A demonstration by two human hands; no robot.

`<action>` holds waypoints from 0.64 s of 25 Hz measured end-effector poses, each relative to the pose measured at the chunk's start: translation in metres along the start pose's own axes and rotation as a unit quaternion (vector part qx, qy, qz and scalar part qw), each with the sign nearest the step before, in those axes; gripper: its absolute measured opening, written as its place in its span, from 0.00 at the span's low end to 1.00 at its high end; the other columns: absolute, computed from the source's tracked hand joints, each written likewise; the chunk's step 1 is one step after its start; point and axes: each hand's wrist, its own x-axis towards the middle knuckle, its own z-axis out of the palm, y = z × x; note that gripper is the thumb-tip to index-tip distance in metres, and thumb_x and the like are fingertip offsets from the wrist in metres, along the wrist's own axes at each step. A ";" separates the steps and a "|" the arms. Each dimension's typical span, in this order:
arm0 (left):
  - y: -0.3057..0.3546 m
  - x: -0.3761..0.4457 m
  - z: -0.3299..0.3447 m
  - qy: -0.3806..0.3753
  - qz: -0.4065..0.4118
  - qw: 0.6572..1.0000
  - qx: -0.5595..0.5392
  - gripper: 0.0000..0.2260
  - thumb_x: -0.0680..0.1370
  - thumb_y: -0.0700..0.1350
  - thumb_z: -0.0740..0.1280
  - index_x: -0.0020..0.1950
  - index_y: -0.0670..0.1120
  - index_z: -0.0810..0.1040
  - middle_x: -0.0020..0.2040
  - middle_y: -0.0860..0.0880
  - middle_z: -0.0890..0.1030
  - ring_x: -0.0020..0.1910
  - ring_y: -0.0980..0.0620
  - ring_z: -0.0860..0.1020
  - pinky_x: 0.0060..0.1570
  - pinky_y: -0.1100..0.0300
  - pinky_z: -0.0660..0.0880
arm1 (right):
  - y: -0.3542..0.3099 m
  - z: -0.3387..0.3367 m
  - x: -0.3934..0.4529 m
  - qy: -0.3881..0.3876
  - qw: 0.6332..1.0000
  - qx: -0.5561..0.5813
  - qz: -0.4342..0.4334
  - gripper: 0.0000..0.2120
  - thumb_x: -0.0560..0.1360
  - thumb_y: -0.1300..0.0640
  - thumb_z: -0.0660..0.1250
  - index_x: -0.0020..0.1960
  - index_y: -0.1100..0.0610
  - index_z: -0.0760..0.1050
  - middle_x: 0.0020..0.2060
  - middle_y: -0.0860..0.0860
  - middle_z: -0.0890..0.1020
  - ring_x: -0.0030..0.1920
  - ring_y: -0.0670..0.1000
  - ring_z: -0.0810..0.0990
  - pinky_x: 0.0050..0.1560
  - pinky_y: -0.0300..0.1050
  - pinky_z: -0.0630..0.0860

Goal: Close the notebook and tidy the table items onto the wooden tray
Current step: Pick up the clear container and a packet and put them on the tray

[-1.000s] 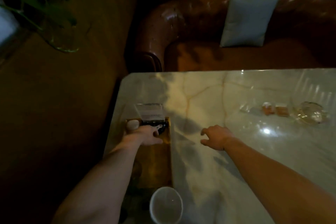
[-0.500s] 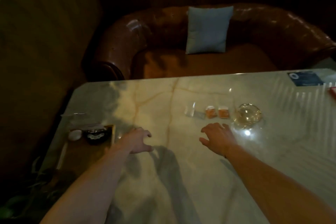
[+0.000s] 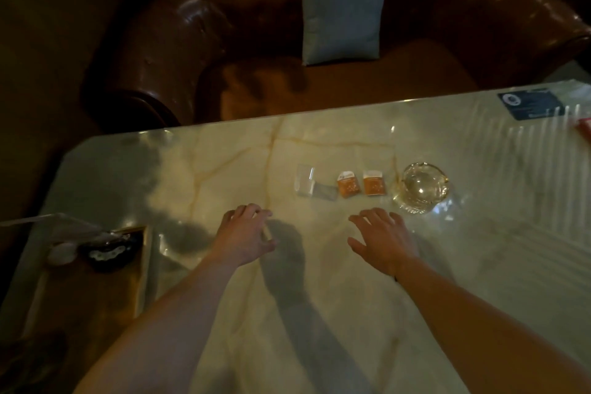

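Both hands empty, fingers spread, hovering over marble table [image 3: 319,313]. Left hand [image 3: 246,238] and right hand [image 3: 382,240] near row of small items: clear packet [image 3: 311,184], two orange packets [image 3: 347,184] [image 3: 373,182], glass ashtray [image 3: 422,187]. Wooden tray [image 3: 140,265] far left, well apart, already holds dark object [image 3: 107,251] and pale round thing [image 3: 60,254]. Notebook: cannot tell which item.

Tip: pinch flat packets by edge, one per hand; ashtray needs a whole-hand grip.

Versus half second ago: both hands further forward toward packets, left hand further from tray.
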 end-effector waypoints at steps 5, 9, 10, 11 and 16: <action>0.000 0.056 0.012 -0.029 -0.002 0.999 -0.026 0.33 0.67 0.63 0.70 0.69 0.55 0.68 0.66 0.50 0.70 0.67 0.47 0.66 0.65 0.49 0.64 | 0.018 0.007 0.047 0.011 1.000 -0.012 0.006 0.27 0.76 0.38 0.58 0.73 0.45 0.61 0.71 0.49 0.69 0.71 0.55 0.65 0.65 0.53 0.65; 0.004 0.100 0.008 -0.017 -0.002 0.998 -0.065 0.38 0.63 0.59 0.74 0.70 0.55 0.67 0.67 0.49 0.69 0.68 0.45 0.63 0.64 0.48 0.65 | 0.027 0.003 0.081 0.024 1.000 -0.008 0.002 0.25 0.75 0.42 0.63 0.69 0.47 0.65 0.68 0.50 0.71 0.69 0.56 0.67 0.62 0.53 0.66; 0.006 0.108 0.006 -0.014 0.000 0.998 -0.064 0.38 0.62 0.60 0.75 0.70 0.55 0.67 0.67 0.49 0.69 0.68 0.45 0.63 0.64 0.48 0.64 | 0.029 0.001 0.089 0.023 1.000 -0.018 -0.004 0.26 0.75 0.43 0.63 0.70 0.48 0.64 0.68 0.50 0.71 0.69 0.56 0.66 0.62 0.54 0.66; 0.008 0.115 0.004 -0.013 0.001 0.998 -0.065 0.39 0.62 0.60 0.75 0.70 0.56 0.67 0.67 0.50 0.68 0.68 0.45 0.62 0.64 0.48 0.64 | 0.032 -0.002 0.097 0.019 0.999 -0.028 -0.010 0.27 0.75 0.43 0.63 0.72 0.48 0.62 0.70 0.51 0.69 0.69 0.56 0.66 0.63 0.55 0.66; 0.019 0.139 -0.005 -0.035 0.001 0.994 -0.101 0.38 0.60 0.58 0.77 0.69 0.57 0.69 0.63 0.51 0.69 0.65 0.44 0.62 0.63 0.49 0.63 | 0.037 -0.017 0.131 -0.045 0.997 -0.063 -0.023 0.35 0.76 0.39 0.62 0.77 0.44 0.50 0.76 0.51 0.59 0.74 0.58 0.55 0.69 0.57 0.61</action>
